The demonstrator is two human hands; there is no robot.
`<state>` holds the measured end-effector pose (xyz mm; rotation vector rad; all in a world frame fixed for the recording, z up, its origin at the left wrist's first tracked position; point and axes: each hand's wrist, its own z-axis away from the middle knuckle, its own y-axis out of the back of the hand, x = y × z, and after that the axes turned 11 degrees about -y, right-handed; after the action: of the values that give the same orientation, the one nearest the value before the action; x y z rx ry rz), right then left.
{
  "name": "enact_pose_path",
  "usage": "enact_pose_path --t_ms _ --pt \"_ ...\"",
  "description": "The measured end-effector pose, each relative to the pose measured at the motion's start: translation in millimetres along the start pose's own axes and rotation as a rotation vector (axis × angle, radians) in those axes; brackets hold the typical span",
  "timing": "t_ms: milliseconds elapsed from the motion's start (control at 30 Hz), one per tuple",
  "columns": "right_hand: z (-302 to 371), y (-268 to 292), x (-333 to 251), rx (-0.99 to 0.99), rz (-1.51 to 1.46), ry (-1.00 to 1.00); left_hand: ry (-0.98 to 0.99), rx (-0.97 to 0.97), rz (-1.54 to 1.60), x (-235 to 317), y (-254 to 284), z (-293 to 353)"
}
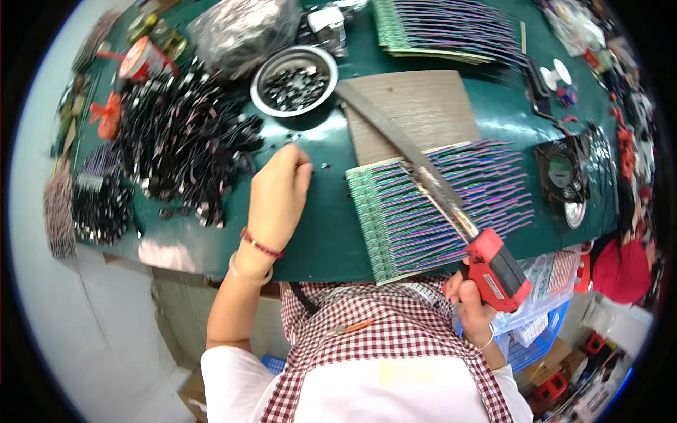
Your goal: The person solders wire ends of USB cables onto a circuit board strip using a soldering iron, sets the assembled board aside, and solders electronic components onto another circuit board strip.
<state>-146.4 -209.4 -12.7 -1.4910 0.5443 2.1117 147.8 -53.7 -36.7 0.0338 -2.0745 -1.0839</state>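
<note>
My right hand point(471, 302) grips a red and black pistol-shaped tool point(493, 271), which looks like a soldering gun, near the table's front edge. Its metal barrel points up and left over a green circuit-board panel point(370, 225) with rows of purple, blue and black wires. A long grey strip point(398, 137) runs alongside the barrel, across a brown board point(423, 99) behind the panel. Left of the panel, my left hand point(278, 190) is closed above the table, fingers curled under; whatever they pinch is hidden. A few tiny dark and shiny pieces point(325, 166) lie near it.
A metal bowl point(259, 95) of small parts stands behind my left hand. Left of it spreads a heap of black cables point(183, 141). More wired panels point(395, 35) lie at the back. A small black fan point(562, 171) and spools sit right; a blue basket point(553, 331) is below.
</note>
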Motion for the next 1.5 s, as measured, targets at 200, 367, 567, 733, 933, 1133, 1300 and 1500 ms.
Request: enact_pose_path --t_ms 200,367,567,733,933,1133,1300,1500 --pt "-29.5 -31.1 -18.9 -0.11 -0.314 -0.111 0.289 -0.218 0.767 79.4 0.4 22.3" --pt "-33.6 -49.0 -34.4 -0.23 -0.157 0.001 -0.04 -0.234 0.494 116.0 -6.0 57.5" --pt "-33.5 -48.6 -27.6 -0.161 -0.138 0.058 0.302 -0.294 0.758 112.5 -15.0 58.0" --pt "-35.5 -48.8 -30.1 -0.193 -0.11 0.013 0.309 -0.365 0.752 109.2 -11.4 59.8" --pt "-34.0 -57.6 -17.0 -0.147 -0.068 0.204 0.419 -0.465 0.778 120.5 -1.1 53.7" --pt "-33.9 -63.8 -16.2 -0.204 -0.032 0.124 0.449 -0.489 0.835 95.7 3.6 63.2" --pt "-29.9 -42.8 -34.8 -0.106 -0.014 0.018 0.539 -0.441 0.86 53.8 0.0 42.6" --pt "-18.3 -3.5 -20.5 -0.098 -0.067 -0.188 0.712 -0.418 0.968 16.7 -15.5 29.0"
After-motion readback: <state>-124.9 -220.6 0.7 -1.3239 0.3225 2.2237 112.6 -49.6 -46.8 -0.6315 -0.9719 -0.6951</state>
